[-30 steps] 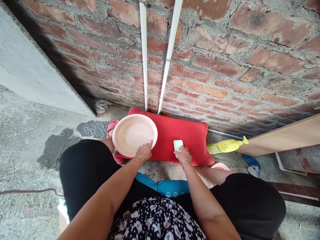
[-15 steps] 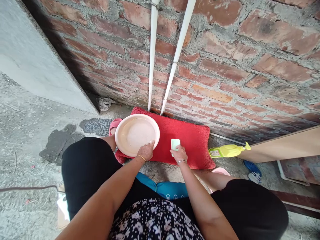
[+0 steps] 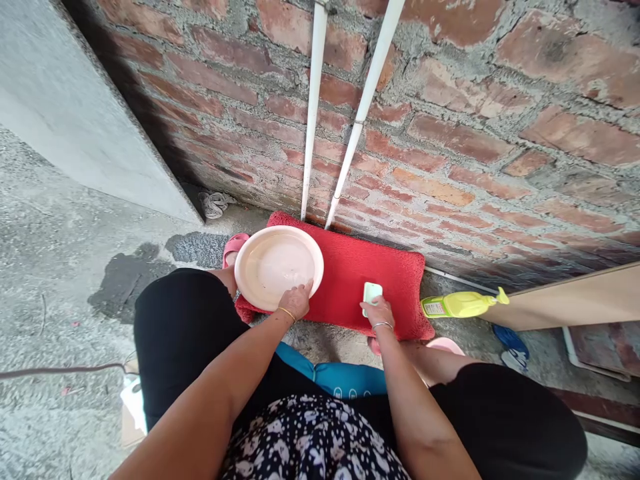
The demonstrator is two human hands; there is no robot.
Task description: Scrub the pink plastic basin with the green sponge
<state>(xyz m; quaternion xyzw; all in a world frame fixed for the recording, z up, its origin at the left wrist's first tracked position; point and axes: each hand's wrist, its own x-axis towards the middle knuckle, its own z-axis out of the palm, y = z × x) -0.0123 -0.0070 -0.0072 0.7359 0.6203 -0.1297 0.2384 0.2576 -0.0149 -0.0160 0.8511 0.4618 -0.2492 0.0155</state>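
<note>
Farther right of the basin [image 3: 242,270] than earlier, the right hand [image 3: 382,312] grasps a pale green block [image 3: 373,291] over the red cushion [image 3: 345,277], while the left hand [image 3: 296,302], its grip unclear, lies over the basin's near rim, perhaps steadying it.

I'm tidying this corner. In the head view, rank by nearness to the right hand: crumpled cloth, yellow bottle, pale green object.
1. Pale green object: in the right hand.
2. Yellow bottle: right of the red pad.
3. Crumpled cloth: far left.
</note>
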